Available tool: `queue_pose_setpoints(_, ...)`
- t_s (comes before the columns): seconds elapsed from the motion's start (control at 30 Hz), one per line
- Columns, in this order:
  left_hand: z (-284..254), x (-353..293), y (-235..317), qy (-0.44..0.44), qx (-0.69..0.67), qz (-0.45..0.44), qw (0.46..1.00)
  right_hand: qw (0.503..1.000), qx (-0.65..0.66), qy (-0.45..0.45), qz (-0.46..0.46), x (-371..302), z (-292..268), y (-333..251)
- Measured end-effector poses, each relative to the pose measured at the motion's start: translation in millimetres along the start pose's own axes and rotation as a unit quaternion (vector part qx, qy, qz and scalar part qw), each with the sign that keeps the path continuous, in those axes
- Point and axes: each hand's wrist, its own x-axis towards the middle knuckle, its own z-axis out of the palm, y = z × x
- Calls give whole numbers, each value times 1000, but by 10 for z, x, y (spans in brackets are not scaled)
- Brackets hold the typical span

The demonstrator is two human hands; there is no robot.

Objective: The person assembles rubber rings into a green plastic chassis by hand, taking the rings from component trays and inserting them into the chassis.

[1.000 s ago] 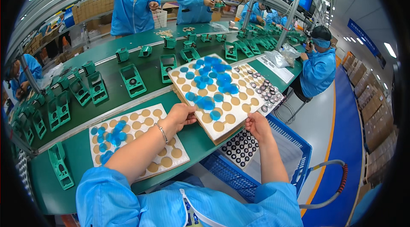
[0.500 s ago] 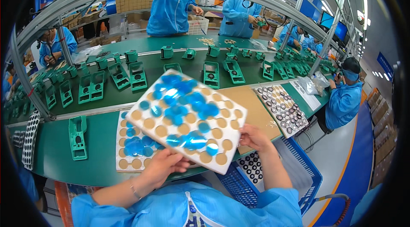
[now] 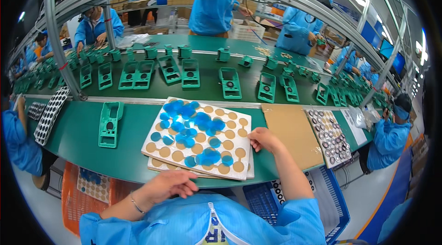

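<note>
A white foam board with round holes (image 3: 172, 137) lies flat on top of a similar board (image 3: 155, 164), slightly askew. Its holes show tan bottoms, and many thin blue film discs (image 3: 210, 156) are scattered over it, some overlapping. My right hand (image 3: 263, 140) has its fingers closed at the board's right edge. Just off the near edge, my left hand (image 3: 172, 184) is empty, fingers apart. Left of the boards, a green plastic housing (image 3: 109, 125) rests on the green table.
Beyond a metal rail, green housings (image 3: 190, 73) line a belt. At right lie brown cardboard (image 3: 292, 130) and a board of dark-rimmed round parts (image 3: 329, 137). A blue crate (image 3: 338, 199) and an orange crate (image 3: 71, 199) stand below the table's front edge. Co-workers (image 3: 212, 10) stand around.
The tilted, raised board has come down flat onto the lower board. My left hand has let go of it and drawn back, while my right hand stays at its edge. The view has shifted left.
</note>
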Motion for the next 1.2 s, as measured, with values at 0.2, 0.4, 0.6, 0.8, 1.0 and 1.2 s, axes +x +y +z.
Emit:
queue_pose_setpoints(0.2,-985,70,449,415,454,315,723,971,-171,158,-46,-56,151,37)
queue_pose_setpoints(0.4,-1093,235,474,351,384,133,844,982,-107,136,-69,47,230,148)
queue_pose_setpoints(0.6,-923,-8,343,340,445,86,824,984,-98,137,-58,51,332,67)
queue_pose_setpoints(0.8,-753,-501,-86,363,247,197,877,979,188,-61,-49,-325,536,-171)
queue_pose_setpoints(1.0,-643,-1502,-406,388,-8,352,852,958,240,-127,-95,-593,1208,-512)
queue_pose_setpoints(1.2,-752,-2613,-458,480,-66,495,721,918,267,-256,-146,-845,2515,-1114)
